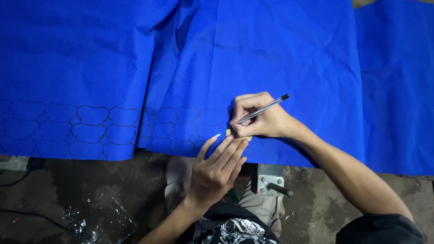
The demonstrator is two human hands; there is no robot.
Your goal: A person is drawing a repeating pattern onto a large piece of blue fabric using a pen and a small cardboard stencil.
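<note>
A pen [262,109] is pinched in the right hand [264,121], its tip set against a small tan template [229,133] on the blue cloth [253,54] near the hem. The template is pressed flat under the extended fingertips of the left hand [217,169] — fingers together, nothing gripped. The step in hand is judged to be tracing: a row of outlined shapes [90,129] is drawn leftward. A steady template is called for next — then a shift rightward.

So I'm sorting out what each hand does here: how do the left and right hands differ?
The right hand is curled, gripping a pen with its tip down at the blue cloth; the left hand holds nothing and lies open, fingers stretched flat. Both rest on the cloth by a small tan template.
</note>
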